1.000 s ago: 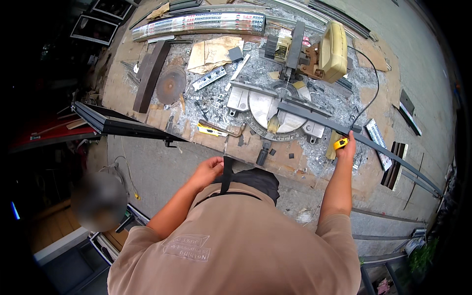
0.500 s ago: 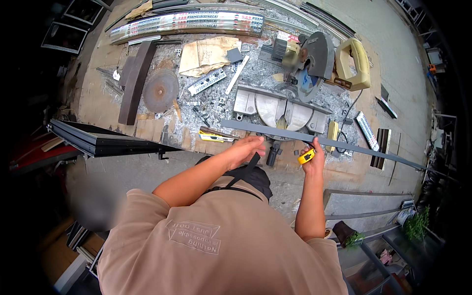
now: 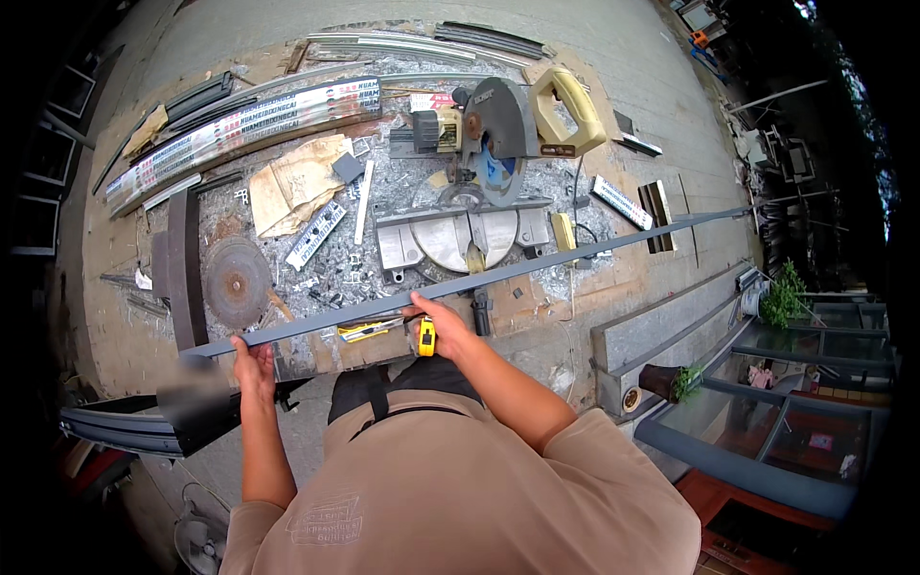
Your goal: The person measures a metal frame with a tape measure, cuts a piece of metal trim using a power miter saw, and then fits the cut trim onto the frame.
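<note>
**Grey bar, long, held in both hands across the near side of the saw**

Item 1: grey bar. Long axis slants from the left hand at lower left, past the right hand, then up and away to the right, beyond the worktop. Both hands are on it, so I list neither as nearer; the left sits close to the near end, with a short stub past its fingers, while most of the length lies right of the right fingers.

Item 2: left fingers. I read them as closed on the bar.

Item 3: right fingers. Thumb over the bar, grip closed, undersides hidden from me; a yellow tape measure sits in the same hand.

Item 4: mitre saw, ahead of the right fingers and across the bar from them. Whether bar and saw base touch, I cannot tell.

Item 5: yellow utility knife, just left of the right fingers.
</note>
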`<state>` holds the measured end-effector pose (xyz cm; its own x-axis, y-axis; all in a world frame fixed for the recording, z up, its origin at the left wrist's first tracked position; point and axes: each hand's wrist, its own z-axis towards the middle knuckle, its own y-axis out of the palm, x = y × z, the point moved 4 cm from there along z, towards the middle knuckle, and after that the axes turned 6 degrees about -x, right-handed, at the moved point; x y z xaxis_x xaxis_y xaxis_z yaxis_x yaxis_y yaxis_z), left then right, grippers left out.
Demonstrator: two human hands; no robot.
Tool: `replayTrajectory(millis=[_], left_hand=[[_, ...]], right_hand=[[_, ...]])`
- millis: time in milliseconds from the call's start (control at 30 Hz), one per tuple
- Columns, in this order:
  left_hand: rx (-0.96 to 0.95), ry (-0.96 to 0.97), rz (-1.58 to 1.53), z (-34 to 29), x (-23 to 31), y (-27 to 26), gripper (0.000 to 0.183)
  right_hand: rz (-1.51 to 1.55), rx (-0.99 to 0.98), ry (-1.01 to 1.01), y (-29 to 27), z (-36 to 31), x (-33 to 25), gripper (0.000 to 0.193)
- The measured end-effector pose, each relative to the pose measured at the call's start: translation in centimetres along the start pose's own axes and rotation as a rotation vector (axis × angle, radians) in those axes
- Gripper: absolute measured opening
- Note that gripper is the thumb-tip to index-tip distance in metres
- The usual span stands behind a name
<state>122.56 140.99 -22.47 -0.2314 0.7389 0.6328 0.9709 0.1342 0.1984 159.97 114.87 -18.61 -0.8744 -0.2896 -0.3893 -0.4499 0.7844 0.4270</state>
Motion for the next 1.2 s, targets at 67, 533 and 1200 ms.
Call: replayTrajectory(millis=[67,533,1200], left_hand=[[0.100,0.083,-0.078,2.1,3.0,-2.3,0.056],[-0.025,0.091,-0.220,8.4,3.7,-2.4,0.063],[-0.179,-0.078,-0.163,9.0,-1.6,6.8,0.054]], right_hand=[[0.055,0.037,-0.041,-3.3,-1.0,-2.0,0.040],[0.197,0.250,-0.344,-11.2,2.6,-6.6,0.038],[0.363,0.239,-0.313,-4.9,5.7,-6.7,0.035]])
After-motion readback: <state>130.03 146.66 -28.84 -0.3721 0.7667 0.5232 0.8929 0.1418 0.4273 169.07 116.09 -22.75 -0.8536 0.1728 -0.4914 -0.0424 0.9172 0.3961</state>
